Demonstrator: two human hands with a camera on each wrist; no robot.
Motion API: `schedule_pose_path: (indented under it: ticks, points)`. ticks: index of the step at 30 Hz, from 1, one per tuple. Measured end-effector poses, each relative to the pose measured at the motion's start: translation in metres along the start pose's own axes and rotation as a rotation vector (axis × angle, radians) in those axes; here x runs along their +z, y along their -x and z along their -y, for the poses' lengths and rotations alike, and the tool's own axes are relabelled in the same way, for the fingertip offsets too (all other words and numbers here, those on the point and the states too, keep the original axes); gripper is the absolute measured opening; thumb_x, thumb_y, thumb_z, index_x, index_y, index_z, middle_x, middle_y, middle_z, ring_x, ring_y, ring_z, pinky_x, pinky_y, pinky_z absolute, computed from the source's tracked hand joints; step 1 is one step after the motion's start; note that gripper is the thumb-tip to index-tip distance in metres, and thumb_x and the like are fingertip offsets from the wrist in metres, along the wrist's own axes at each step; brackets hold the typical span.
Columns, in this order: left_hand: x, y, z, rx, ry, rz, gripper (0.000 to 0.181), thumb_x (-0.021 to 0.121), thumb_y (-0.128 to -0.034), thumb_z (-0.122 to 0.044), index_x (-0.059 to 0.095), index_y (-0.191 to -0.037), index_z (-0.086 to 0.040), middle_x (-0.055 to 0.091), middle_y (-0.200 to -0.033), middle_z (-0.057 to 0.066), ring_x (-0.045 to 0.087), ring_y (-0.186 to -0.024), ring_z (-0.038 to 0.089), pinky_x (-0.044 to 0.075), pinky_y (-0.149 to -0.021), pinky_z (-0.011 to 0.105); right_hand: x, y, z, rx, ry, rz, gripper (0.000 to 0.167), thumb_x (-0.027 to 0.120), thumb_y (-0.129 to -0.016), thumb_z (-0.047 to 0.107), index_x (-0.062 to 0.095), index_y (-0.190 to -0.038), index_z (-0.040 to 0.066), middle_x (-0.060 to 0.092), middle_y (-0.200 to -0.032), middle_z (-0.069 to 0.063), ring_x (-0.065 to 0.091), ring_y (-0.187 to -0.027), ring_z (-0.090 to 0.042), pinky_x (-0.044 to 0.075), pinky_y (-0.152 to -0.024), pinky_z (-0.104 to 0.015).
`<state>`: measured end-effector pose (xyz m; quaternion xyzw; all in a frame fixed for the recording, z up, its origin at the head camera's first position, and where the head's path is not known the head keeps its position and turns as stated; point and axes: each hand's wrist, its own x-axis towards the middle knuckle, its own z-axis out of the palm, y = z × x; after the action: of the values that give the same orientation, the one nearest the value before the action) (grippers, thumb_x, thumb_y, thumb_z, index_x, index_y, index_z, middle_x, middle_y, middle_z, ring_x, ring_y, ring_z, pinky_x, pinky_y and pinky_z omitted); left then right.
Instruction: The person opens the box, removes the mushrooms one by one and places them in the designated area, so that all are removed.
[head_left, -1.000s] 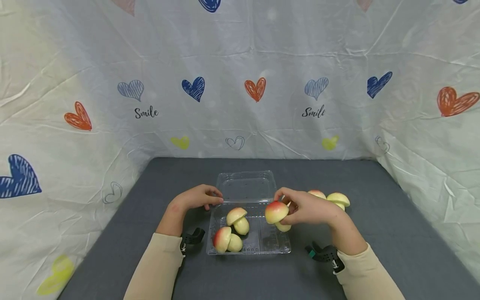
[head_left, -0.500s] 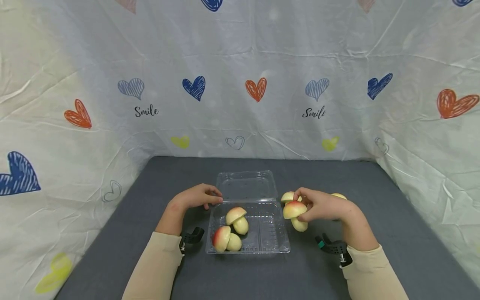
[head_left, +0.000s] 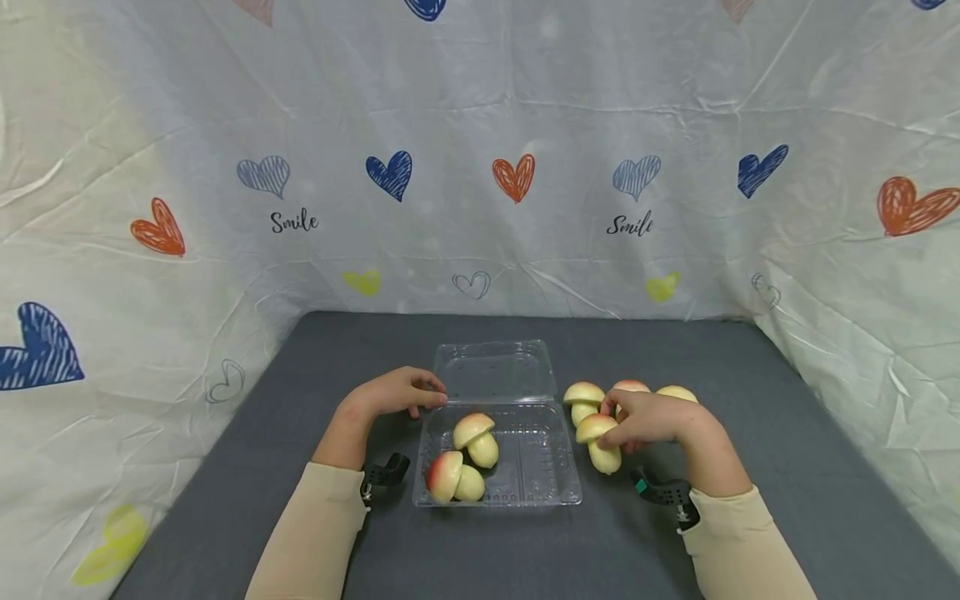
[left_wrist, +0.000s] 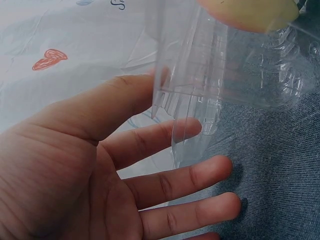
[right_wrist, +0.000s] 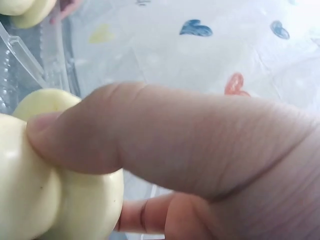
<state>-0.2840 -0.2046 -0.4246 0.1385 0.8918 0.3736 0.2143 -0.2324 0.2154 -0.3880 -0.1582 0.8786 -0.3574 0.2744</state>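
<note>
My right hand [head_left: 648, 419] pinches a pale yellow toy mushroom [head_left: 605, 458] with a reddish cap, just right of the clear plastic clamshell box [head_left: 551, 502]. In the right wrist view the thumb [right_wrist: 110, 130] presses on the pale mushrooms, while most other fingers are hidden. My left hand [head_left: 397, 392] touches the box's left side near the hinge. Its fingers [left_wrist: 170, 185] are spread and fairly straight in the left wrist view, with thumb and index finger at the plastic rim. Two toy mushrooms [head_left: 483, 451] [head_left: 444, 477] lie in the left compartment.
Behind the right hand, more toy mushrooms [head_left: 583, 393] [head_left: 631, 386] [head_left: 677, 392] lie on the dark grey table [head_left: 465, 558]. The box's lid [head_left: 493, 371] is folded back flat toward the far edge. A white curtain [head_left: 450, 100] with printed hearts encloses the table.
My right hand has carried its toy mushroom from above the box's right compartment rightward, then down to the tabletop beside the other mushrooms. The left hand has stayed in place.
</note>
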Motion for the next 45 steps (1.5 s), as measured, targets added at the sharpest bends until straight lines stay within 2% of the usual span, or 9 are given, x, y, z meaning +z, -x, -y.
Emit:
schedule_pose_path:
  ticks: [7, 13, 21, 27, 33, 37, 39, 41, 45]
  points:
    - [0.0, -0.001, -0.001, 0.001, 0.001, -0.006, 0.04, 0.069, -0.1003, -0.038, 0.069, -0.13, -0.011, 0.067, -0.106, 0.005, 0.063, -0.082, 0.028, 0.05, -0.08, 0.046, 0.009, -0.002, 0.008, 0.052, 0.131, -0.019, 0.037, 0.082, -0.086, 0.025, 0.054, -0.101, 0.006, 0.06, -0.081, -0.008, 0.061, -0.059, -0.022, 0.048, -0.058, -0.035]
    - [0.0, -0.001, 0.0, -0.003, -0.007, -0.001, 0.041, 0.069, -0.1004, -0.04, 0.069, -0.13, -0.012, 0.066, -0.106, 0.004, 0.063, -0.083, 0.027, 0.05, -0.08, 0.046, 0.018, -0.007, 0.011, 0.074, 0.243, -0.048, 0.033, 0.081, -0.087, 0.033, 0.061, -0.079, 0.007, 0.062, -0.071, -0.007, 0.056, -0.053, -0.019, 0.049, -0.054, -0.034]
    - [0.001, -0.003, 0.003, 0.003, -0.012, 0.002, 0.04, 0.069, -0.1002, -0.04, 0.069, -0.129, -0.012, 0.066, -0.106, 0.004, 0.063, -0.083, 0.027, 0.051, -0.08, 0.045, 0.022, -0.007, 0.014, 0.073, 0.243, -0.075, 0.033, 0.079, -0.089, 0.03, 0.064, -0.071, 0.007, 0.047, -0.058, 0.004, 0.044, -0.048, -0.013, 0.039, -0.049, -0.027]
    - [0.001, -0.003, 0.002, 0.002, -0.009, -0.001, 0.039, 0.069, -0.0999, -0.04, 0.07, -0.128, -0.013, 0.066, -0.106, 0.004, 0.063, -0.083, 0.027, 0.05, -0.08, 0.045, 0.023, -0.008, 0.014, 0.058, 0.276, -0.101, 0.032, 0.082, -0.085, 0.029, 0.061, -0.069, 0.011, 0.047, -0.059, 0.003, 0.044, -0.048, -0.012, 0.039, -0.049, -0.027]
    - [0.001, -0.003, 0.003, 0.001, -0.012, -0.004, 0.039, 0.069, -0.0998, -0.04, 0.07, -0.129, -0.013, 0.066, -0.105, 0.004, 0.063, -0.083, 0.027, 0.05, -0.08, 0.045, 0.021, -0.008, 0.016, 0.071, 0.321, -0.107, 0.036, 0.085, -0.079, 0.029, 0.056, -0.08, 0.008, 0.055, -0.07, -0.002, 0.05, -0.051, -0.015, 0.043, -0.051, -0.028]
    - [0.002, -0.004, 0.004, 0.0, -0.014, -0.003, 0.04, 0.069, -0.0998, -0.04, 0.069, -0.129, -0.013, 0.066, -0.106, 0.004, 0.063, -0.083, 0.027, 0.05, -0.08, 0.044, 0.021, -0.005, 0.019, 0.09, 0.306, -0.12, 0.037, 0.087, -0.079, 0.026, 0.055, -0.079, 0.007, 0.055, -0.069, -0.002, 0.05, -0.053, -0.015, 0.043, -0.052, -0.029]
    - [0.002, -0.004, 0.004, -0.002, -0.017, -0.004, 0.04, 0.069, -0.0997, -0.04, 0.069, -0.129, -0.013, 0.067, -0.106, 0.003, 0.063, -0.083, 0.026, 0.05, -0.08, 0.044, 0.02, -0.001, 0.022, 0.103, 0.307, -0.142, 0.039, 0.087, -0.079, 0.027, 0.055, -0.084, 0.005, 0.054, -0.072, -0.002, 0.051, -0.058, -0.015, 0.043, -0.056, -0.03]
    - [0.001, -0.004, 0.004, -0.002, -0.019, -0.005, 0.04, 0.07, -0.0997, -0.04, 0.069, -0.129, -0.013, 0.067, -0.106, 0.003, 0.063, -0.083, 0.026, 0.05, -0.08, 0.044, 0.019, 0.003, 0.024, 0.116, 0.31, -0.168, 0.045, 0.088, -0.079, 0.029, 0.056, -0.094, 0.002, 0.055, -0.079, -0.003, 0.052, -0.065, -0.017, 0.044, -0.06, -0.033]
    - [0.001, -0.004, 0.004, -0.001, -0.012, -0.006, 0.04, 0.07, -0.0997, -0.04, 0.07, -0.129, -0.013, 0.066, -0.106, 0.004, 0.063, -0.084, 0.027, 0.051, -0.08, 0.044, 0.015, 0.012, 0.03, 0.119, 0.334, -0.222, 0.065, 0.089, -0.078, 0.034, 0.056, -0.119, -0.004, 0.054, -0.091, -0.005, 0.054, -0.077, -0.02, 0.046, -0.069, -0.039]
